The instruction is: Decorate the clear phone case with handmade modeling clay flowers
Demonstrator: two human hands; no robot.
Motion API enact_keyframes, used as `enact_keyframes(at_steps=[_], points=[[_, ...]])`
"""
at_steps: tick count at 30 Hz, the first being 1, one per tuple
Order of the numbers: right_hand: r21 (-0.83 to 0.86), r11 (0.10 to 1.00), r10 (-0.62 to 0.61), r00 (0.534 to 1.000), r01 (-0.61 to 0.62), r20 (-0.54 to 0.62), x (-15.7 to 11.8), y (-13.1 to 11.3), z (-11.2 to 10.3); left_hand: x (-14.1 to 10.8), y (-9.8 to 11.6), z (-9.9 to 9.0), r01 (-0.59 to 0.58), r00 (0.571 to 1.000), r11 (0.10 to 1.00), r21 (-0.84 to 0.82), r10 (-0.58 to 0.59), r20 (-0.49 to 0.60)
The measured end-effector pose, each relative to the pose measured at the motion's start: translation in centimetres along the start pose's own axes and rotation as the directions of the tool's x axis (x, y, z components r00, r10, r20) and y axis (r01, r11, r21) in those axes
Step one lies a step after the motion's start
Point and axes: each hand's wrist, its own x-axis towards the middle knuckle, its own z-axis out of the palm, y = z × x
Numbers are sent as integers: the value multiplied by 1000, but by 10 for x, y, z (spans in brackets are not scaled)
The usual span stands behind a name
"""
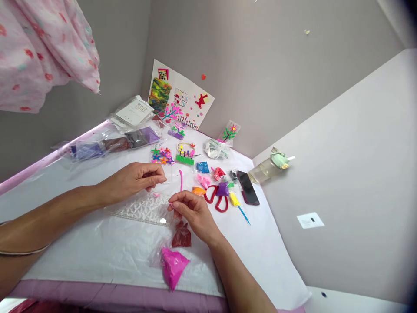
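My left hand hovers over the table with its thumb and fingers pressed together; what they hold, if anything, is too small to make out. Lower and to the right, my right hand pinches a tiny pink piece of clay at its fingertips. Between and below the hands lies a clear textured plastic sheet, with a small pink clay bit near its top edge. A pink clay strip stands out just beyond my right hand. Nearer to me are a dark red clay packet and a bright pink clay packet.
Red-handled scissors, small coloured clay packets, a blue pointed tool and a phone lie at right. Behind are clay flowers, a green clay fence piece and a decorated board. Larger bagged packs line the left.
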Motion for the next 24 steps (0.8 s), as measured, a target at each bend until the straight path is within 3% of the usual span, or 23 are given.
enact_keyframes(at_steps=[7, 14, 24], points=[[-6, 1000, 5, 1000, -5, 2, 0, -1, 0, 0, 1, 1, 26, 1000, 996, -80, -25, 8], [-26, 1000, -9, 1000, 10, 13, 0, -1, -1, -1, 4, -4, 32, 999, 987, 155, -35, 15], [-56, 998, -8, 1000, 9, 16, 1, -2, -1, 0, 1, -13, 43, 965, 971, 235, -101, 242]])
